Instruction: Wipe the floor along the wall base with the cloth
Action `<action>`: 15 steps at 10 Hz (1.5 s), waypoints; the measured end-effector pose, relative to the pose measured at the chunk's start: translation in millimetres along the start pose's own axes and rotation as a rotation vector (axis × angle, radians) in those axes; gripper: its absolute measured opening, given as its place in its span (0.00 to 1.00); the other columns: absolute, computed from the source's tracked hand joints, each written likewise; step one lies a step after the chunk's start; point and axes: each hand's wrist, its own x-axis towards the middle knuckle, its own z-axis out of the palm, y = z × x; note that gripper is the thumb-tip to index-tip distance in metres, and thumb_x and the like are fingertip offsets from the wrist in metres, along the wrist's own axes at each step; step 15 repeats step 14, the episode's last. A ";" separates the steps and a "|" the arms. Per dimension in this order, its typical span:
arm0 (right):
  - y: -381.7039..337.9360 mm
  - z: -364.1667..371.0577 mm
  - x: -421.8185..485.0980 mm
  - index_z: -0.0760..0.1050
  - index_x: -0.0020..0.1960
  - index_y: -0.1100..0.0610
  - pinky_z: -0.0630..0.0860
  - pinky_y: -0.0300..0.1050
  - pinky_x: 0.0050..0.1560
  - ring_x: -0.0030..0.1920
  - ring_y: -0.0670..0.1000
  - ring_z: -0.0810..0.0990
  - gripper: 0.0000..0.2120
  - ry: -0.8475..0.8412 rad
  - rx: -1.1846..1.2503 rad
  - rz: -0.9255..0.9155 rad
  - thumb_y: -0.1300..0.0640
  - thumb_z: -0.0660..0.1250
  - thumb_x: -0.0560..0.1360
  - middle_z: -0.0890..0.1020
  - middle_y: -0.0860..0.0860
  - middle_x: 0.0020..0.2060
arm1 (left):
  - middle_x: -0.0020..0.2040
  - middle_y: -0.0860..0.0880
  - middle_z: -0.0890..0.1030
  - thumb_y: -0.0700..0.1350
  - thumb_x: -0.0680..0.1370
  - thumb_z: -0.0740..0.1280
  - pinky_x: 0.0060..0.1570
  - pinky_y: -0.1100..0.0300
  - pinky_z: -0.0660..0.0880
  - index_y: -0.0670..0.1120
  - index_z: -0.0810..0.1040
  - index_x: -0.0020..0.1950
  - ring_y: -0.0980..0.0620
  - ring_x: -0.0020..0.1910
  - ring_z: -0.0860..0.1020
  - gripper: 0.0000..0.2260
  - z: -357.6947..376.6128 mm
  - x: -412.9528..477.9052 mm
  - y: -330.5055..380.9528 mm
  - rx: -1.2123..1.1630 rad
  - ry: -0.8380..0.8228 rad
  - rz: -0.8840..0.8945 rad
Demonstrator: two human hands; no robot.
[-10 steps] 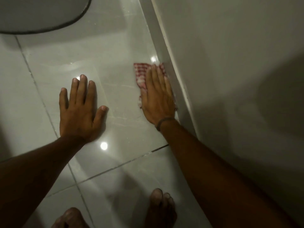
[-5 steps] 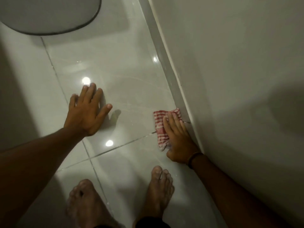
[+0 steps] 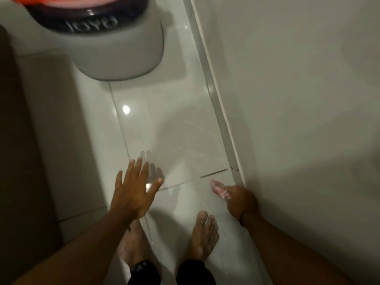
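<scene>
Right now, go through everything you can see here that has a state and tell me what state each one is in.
Cloth: bunched and blurred, on the floor near the wall base, under the right hand's fingers.
Right hand: on the cloth, close to the skirting.
Left hand: open, fingers spread, holding nothing; contact with the floor unclear.
Floor tiles: glossy, reflecting a light.
Bin: upright on the floor, top cut off by the frame.
Feet: bare, flat on the tiles.

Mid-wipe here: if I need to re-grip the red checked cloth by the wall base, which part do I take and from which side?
Take the free end of the cloth, which sticks out ahead of the right hand toward the grout line. Come from the open floor side, on the left, since the wall base closes off the right. The cloth is blurred and mostly bunched under the hand, so pinch that exposed end from above.
</scene>
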 end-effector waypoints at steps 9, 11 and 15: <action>-581.8 -344.9 126.9 0.65 0.80 0.54 0.69 0.58 0.78 0.80 0.63 0.65 0.32 0.408 -0.156 -0.662 0.63 0.68 0.77 0.69 0.57 0.80 | 0.91 0.43 0.52 0.62 0.86 0.47 0.87 0.33 0.43 0.47 0.54 0.90 0.41 0.91 0.46 0.34 -397.5 147.2 -15.0 0.023 0.314 -0.013; -552.9 -294.8 155.1 0.38 0.85 0.52 0.39 0.66 0.83 0.84 0.64 0.37 0.48 0.228 -0.440 -0.635 0.33 0.61 0.79 0.40 0.58 0.85 | 0.88 0.41 0.63 0.56 0.87 0.56 0.85 0.33 0.47 0.48 0.63 0.88 0.37 0.89 0.57 0.29 -375.7 147.8 6.9 -0.050 0.452 -0.089; -554.0 -304.0 143.6 0.33 0.84 0.50 0.41 0.69 0.83 0.84 0.63 0.34 0.50 0.223 -0.438 -0.623 0.28 0.58 0.78 0.37 0.58 0.85 | 0.90 0.43 0.55 0.63 0.86 0.54 0.85 0.38 0.39 0.47 0.56 0.90 0.40 0.90 0.49 0.35 -385.5 142.0 5.0 -0.077 0.392 -0.079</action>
